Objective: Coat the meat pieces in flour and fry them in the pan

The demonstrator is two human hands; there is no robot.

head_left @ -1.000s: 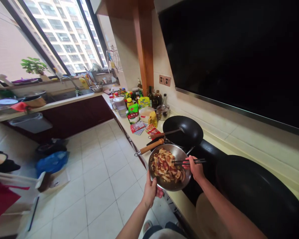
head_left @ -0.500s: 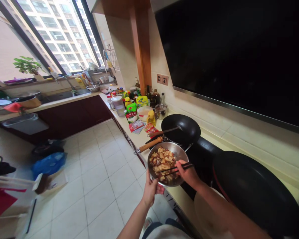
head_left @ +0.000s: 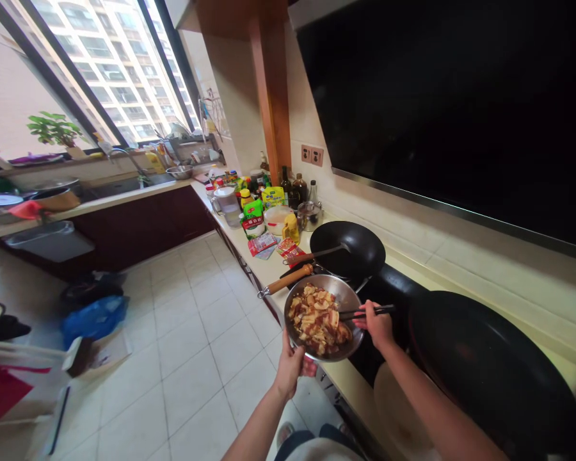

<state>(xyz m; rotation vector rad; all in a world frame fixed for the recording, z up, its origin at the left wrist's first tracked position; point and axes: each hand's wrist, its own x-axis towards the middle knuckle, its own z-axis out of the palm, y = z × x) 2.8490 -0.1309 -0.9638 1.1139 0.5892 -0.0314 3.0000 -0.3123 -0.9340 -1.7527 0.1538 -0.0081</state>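
Observation:
My left hand grips the near rim of a steel bowl, thumb at the edge and fingers beneath. Inside lie pieces of sauced, browned meat. In my right hand is a pair of dark chopsticks, pinched between the fingers, with the tips at the right side of the meat. Behind the bowl sits a black wok with a wooden-handled spatula resting across it. The wok's wooden handle points left, just beyond the bowl.
A large dark pan or lid lies to the right on the counter, with a pale round board nearer me. Seasoning packets, a water jug and several bottles stand at the back left. A range hood overhangs the stove.
My right hand has moved right with the chopsticks, from over the bowl to its right edge. The meat pieces have shifted in the bowl. My left hand stays on the rim.

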